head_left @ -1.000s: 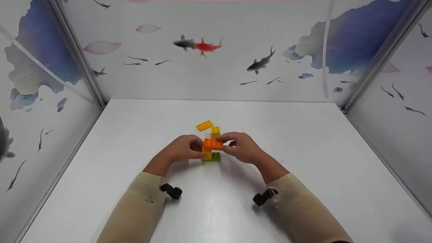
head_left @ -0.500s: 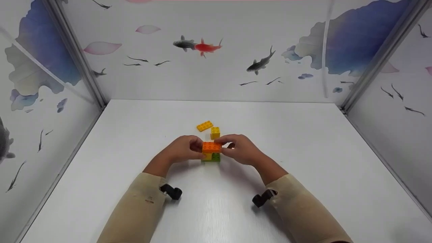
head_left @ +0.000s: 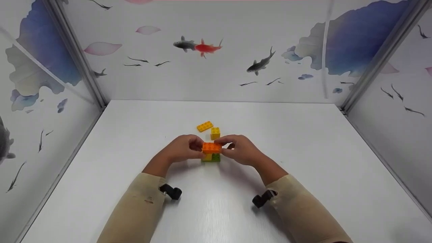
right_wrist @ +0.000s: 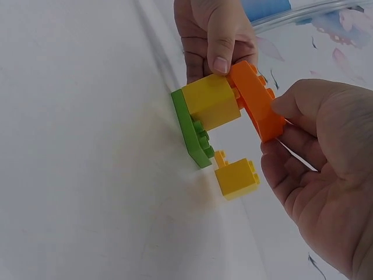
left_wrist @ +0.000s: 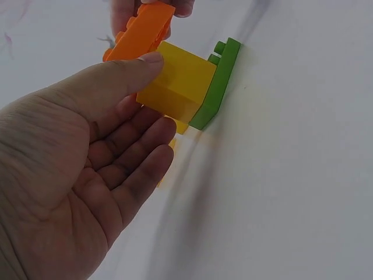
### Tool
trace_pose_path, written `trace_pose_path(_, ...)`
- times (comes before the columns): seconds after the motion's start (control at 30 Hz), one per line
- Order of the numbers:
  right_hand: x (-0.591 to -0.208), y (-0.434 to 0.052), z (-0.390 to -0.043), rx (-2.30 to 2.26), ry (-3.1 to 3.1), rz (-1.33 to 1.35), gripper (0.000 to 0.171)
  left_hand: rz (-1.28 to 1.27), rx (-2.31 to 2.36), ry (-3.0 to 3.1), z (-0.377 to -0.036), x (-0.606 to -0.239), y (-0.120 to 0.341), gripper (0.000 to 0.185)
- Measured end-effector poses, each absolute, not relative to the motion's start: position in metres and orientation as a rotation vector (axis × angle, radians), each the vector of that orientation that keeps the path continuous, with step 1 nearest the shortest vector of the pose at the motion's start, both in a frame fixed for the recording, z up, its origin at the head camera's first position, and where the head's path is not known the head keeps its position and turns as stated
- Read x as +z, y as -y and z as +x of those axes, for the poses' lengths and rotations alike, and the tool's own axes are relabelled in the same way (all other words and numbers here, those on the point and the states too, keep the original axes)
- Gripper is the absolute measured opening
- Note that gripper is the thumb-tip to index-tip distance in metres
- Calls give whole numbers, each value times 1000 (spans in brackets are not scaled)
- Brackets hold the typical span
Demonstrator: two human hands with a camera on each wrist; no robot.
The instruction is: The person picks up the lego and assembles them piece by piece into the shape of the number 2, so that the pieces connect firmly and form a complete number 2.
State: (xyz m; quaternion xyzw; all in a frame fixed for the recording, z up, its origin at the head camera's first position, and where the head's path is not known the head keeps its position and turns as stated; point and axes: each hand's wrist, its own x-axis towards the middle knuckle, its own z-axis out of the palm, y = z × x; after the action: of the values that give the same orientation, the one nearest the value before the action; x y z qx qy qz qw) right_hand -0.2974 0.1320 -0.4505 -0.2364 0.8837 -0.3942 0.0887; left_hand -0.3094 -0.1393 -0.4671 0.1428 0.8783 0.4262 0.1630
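Both hands meet at a small stack of toy building bricks mid-table in the head view. At the bottom lies a flat green plate [left_wrist: 220,87] with bare studs at its right end. A yellow brick [left_wrist: 183,70] stands on its left end, pinched by my left hand [head_left: 184,147], thumb against the near side. My right hand [head_left: 241,148] pinches the right part of an orange brick [head_left: 212,147] between thumb and fingers. That brick lies across the yellow one and overhangs the green studs; in the right wrist view, yellow studs show in a slim gap beneath it.
Just behind the stack stands a loose yellow brick [head_left: 215,133], and a flat yellow plate [head_left: 205,126] lies behind it to the left. White panels [head_left: 216,81] printed with fish enclose the white table [head_left: 216,202] at the back and sides.
My right hand has brought the orange brick slightly left and toward me, lining it up over the yellow brick. In the last half second almost nothing has moved. My left hand has stayed put.
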Motion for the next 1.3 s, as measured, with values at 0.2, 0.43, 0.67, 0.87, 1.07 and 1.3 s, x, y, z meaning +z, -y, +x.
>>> trace_pose_path(0.2,-452,-132,-298,-1185,-2636,-713,34,383,1246,-2526,-308,-462,138,40)
trace_pose_path(0.43,-451,-131,-297,-1185,-2634,-700,34,373,1275,-2527,-305,-458,136,40)
trace_pose_path(0.67,-451,-131,-297,-1178,-2635,-716,35,378,1267,-2533,-305,-458,135,34)
trace_pose_path(0.87,-454,-132,-299,-1171,-2637,-682,38,359,1267,-2539,-305,-459,135,33)
trace_pose_path(1.07,-455,-133,-300,-1202,-2623,-646,38,370,1275,-2533,-305,-459,136,31)
trace_pose_path(1.3,-454,-133,-299,-1207,-2619,-644,36,349,1265,-2530,-307,-459,136,30)
